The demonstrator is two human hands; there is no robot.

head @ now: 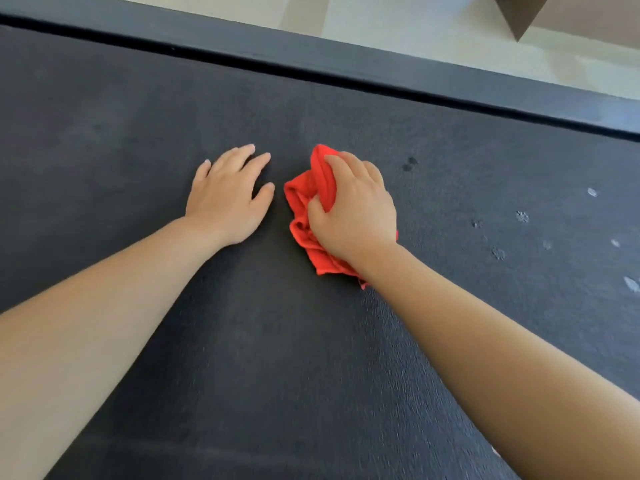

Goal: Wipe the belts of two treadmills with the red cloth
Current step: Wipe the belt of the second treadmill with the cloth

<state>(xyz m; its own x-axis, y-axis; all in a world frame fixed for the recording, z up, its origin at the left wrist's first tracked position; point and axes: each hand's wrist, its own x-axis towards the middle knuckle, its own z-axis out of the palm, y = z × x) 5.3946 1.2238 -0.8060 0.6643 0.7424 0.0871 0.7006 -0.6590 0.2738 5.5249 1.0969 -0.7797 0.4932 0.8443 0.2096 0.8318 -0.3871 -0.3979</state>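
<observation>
**Soft red cloth bunched under the right grip, mid-belt**

The crumpled red woven cloth (304, 216) lies on the dark grey textured treadmill belt (138, 133), near the middle of the view. The right grip (356, 209) presses down on it, fingers curled over the top and thumb tucked into a fold, so it has hold of the cloth. Loose folds spill out at 9 o'clock and 6 o'clock of the hand. The left grip (228, 195) lies flat on the belt just at 9 o'clock of the cloth, fingers straight and spread, holding nothing.

The cloth looks light, limp and quick to bunch. On the grainy belt it will likely drag and roll rather than slide, so a broad palm-down hold over the wad seems better than a pinch at a corner. Pale dusty marks (522, 216) sit at 3 o'clock of the cloth, well apart from it, and the black side rail (311, 60) runs across at 12 o'clock
</observation>
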